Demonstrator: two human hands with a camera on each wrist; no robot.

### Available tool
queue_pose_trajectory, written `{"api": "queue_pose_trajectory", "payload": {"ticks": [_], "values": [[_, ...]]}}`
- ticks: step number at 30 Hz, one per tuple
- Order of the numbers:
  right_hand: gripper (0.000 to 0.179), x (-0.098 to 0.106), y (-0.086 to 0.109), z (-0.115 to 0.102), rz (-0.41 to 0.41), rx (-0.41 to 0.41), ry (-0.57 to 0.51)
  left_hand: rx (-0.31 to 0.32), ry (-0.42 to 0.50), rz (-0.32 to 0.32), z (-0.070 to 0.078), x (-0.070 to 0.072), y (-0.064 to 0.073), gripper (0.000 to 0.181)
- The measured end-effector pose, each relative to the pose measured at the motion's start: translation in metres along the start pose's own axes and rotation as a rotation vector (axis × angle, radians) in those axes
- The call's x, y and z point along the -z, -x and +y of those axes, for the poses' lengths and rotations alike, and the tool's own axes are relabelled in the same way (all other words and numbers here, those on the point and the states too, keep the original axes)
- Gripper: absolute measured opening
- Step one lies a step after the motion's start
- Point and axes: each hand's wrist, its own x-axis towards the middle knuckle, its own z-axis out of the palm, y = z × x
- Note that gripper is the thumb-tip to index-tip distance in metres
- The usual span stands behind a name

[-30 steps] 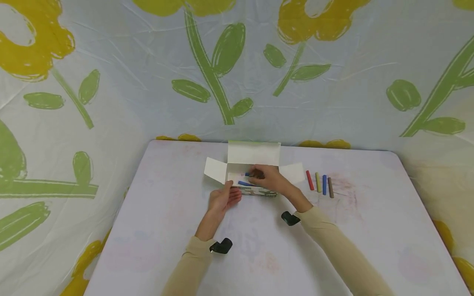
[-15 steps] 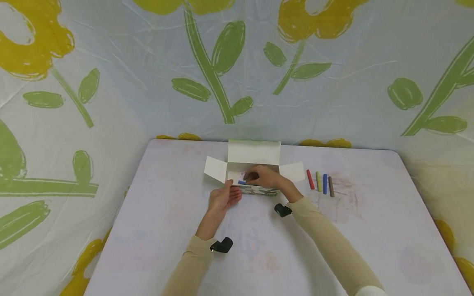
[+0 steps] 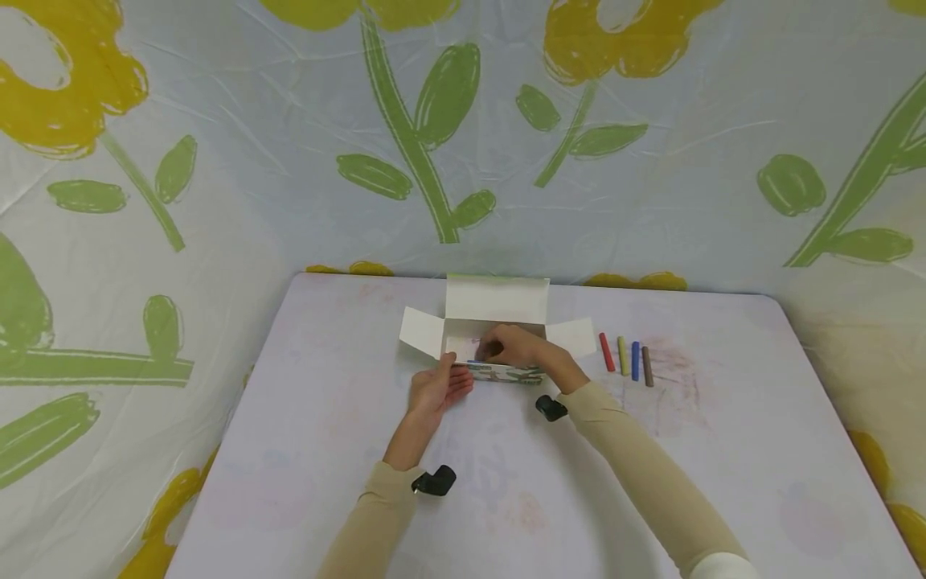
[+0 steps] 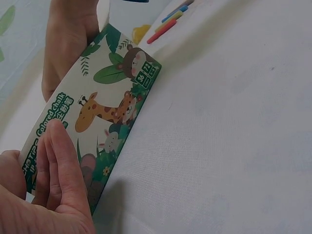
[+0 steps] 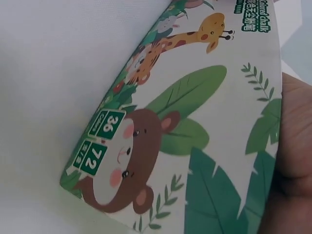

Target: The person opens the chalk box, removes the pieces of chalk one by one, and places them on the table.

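An opened chalk box (image 3: 506, 373) stands at the table's middle, printed "Colored chalk" with cartoon animals on its front. My left hand (image 3: 432, 391) grips its left front corner, thumb over the upper edge. In the left wrist view that hand's fingers (image 4: 66, 175) lie along the printed front. My right hand (image 3: 519, 346) reaches into the box from the right with bent fingers. A bit of blue chalk (image 3: 474, 362) shows beside its fingertips, just behind the front wall. That wall hides the fingertips, and I cannot tell whether they pinch a piece.
Several chalk sticks lie in a row right of the box: red (image 3: 606, 352), yellow-green (image 3: 623, 355), blue (image 3: 635, 361) and brown (image 3: 647, 367). The box's lid (image 3: 497, 299) stands up at the back, with side flaps (image 3: 422, 331) spread outward. A flower-patterned curtain hangs behind the table.
My right hand has sunk lower into the box, its forearm shifting slightly left. Less blue chalk shows beside its fingers. My left hand keeps its grip on the box.
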Motion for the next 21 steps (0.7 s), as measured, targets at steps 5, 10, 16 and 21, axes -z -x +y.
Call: {"api": "queue_pose_trajectory", "payload": {"ticks": [5, 10, 16, 21], "values": [[0.014, 0.001, 0.005, -0.001, 0.030, 0.038, 0.023, -0.002, -0.016, 0.006, -0.001, 0.000, -0.001, 0.038], [0.023, -0.002, 0.011, 0.002, 0.122, 0.086, -0.029, -0.002, -0.020, -0.002, -0.003, 0.001, -0.002, 0.040], [0.029, -0.003, 0.022, 0.005, 0.272, 0.195, -0.091, 0.001, -0.022, -0.011, -0.003, 0.001, -0.003, 0.040], [0.032, 0.000, 0.034, 0.002, 0.356, 0.188, -0.147, 0.002, -0.013, -0.003, -0.002, 0.000, -0.002, 0.038]]}}
